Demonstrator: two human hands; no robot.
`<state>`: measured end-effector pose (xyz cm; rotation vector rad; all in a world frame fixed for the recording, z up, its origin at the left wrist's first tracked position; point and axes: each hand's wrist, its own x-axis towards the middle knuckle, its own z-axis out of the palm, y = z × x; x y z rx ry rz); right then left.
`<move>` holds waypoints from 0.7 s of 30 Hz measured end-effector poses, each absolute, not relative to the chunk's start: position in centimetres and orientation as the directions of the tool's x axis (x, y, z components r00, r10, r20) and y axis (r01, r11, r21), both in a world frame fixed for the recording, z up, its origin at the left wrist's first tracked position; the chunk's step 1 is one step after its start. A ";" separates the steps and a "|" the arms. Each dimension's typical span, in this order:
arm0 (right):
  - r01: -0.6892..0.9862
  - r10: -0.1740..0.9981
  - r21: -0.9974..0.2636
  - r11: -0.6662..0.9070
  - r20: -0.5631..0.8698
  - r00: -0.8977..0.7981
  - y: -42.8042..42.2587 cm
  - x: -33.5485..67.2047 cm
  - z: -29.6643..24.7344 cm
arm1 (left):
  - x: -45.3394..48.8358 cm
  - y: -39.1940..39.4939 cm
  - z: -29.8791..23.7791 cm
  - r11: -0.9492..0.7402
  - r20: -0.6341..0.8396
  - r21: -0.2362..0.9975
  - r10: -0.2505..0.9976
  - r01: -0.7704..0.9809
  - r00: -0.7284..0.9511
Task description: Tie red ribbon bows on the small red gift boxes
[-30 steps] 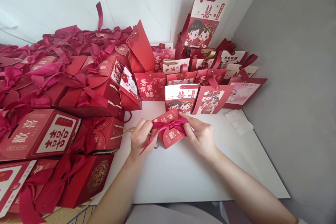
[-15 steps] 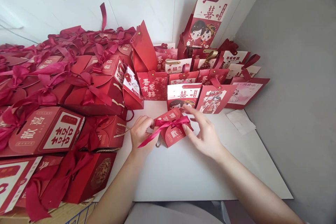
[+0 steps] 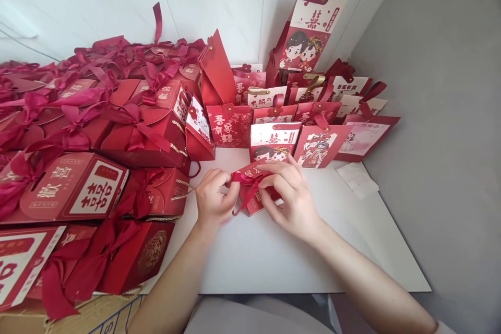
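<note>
A small red gift box with white characters sits on the white table between my hands. Across its top runs a dark pink ribbon, knotted at the middle, with one tail hanging down the front. My left hand is closed at the box's left side, thumb and forefinger pinching the ribbon's left part. From the right, my right hand reaches over the box, its thumb and fingertips closed on the ribbon close to the knot. Its fingers hide much of the box's right half.
Many ribboned red boxes are stacked on the left. Behind my hands stand several red and white gift bags, with a taller one at the back. A white paper lies on the white table by the grey wall.
My right hand has moved left, from spread fingers at the box's right side to a pinch near the knot. The ribbon's tail, which stretched left, now hangs down the front.
</note>
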<state>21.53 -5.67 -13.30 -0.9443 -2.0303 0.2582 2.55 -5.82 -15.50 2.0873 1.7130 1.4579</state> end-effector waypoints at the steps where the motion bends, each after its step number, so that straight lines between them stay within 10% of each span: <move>1: 0.503 0.690 -0.491 0.711 0.623 -0.369 -5.7 21.8 -13.3 | 2.6 -5.8 -15.4 -0.368 0.603 0.574 0.794 0.732 -0.074; 21: 0.266 0.348 -0.225 0.937 0.634 -0.690 -6.0 22.8 -14.8 | 3.0 -5.1 -15.6 -0.204 0.512 0.647 0.830 0.735 -0.220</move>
